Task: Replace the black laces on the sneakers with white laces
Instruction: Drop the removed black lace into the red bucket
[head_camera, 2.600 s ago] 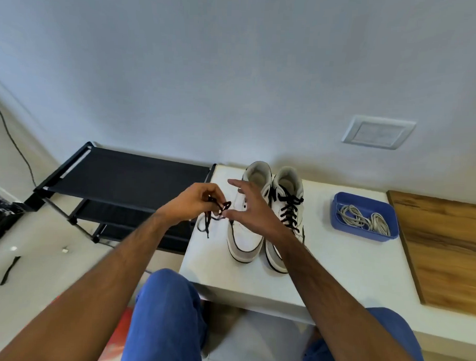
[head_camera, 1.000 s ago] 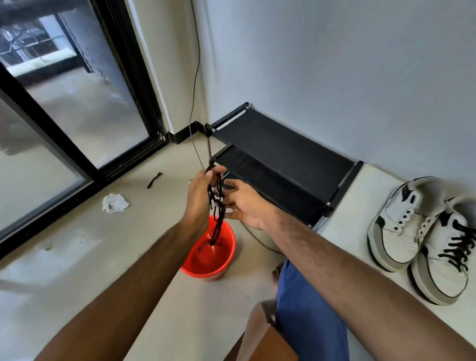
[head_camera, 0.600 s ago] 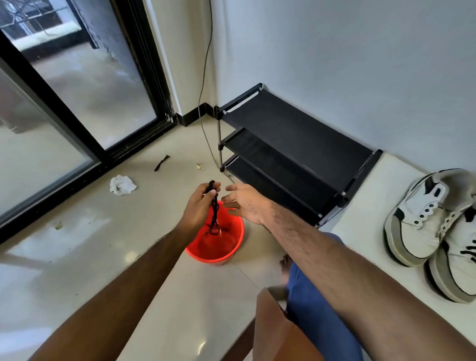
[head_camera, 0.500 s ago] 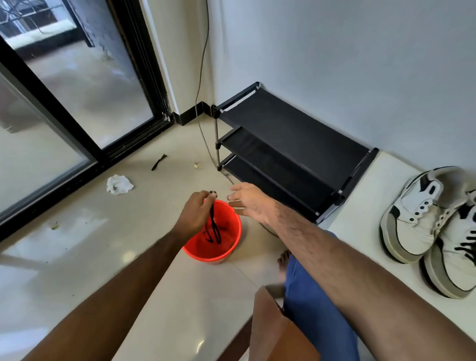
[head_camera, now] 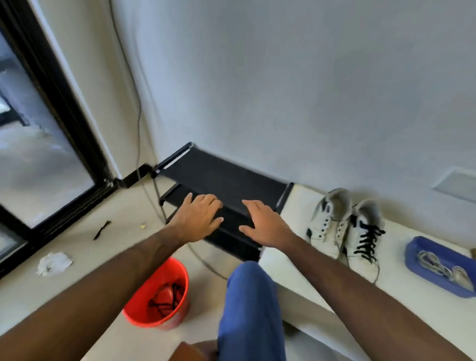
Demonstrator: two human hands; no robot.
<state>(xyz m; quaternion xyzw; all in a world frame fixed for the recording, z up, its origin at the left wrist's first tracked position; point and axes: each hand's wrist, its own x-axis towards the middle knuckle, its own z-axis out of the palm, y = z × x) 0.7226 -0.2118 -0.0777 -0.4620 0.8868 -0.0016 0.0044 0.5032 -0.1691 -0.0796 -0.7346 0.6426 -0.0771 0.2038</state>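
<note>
Released since a moment ago, the black lace (head_camera: pixel 166 299) lies in the red bucket (head_camera: pixel 157 295). Left hand (head_camera: pixel 196 218) and right hand (head_camera: pixel 265 224) hover spread, holding nothing. Sneakers (head_camera: pixel 346 227) sit far right; white laces (head_camera: pixel 441 269) blur in the frame-cropped blue tray (head_camera: pixel 417 265).

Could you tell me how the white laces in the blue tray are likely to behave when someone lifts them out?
The white laces lie in loose coils in the blue tray, so they are probably floppy and light. Being bunched together, they may come up tangled.
</note>
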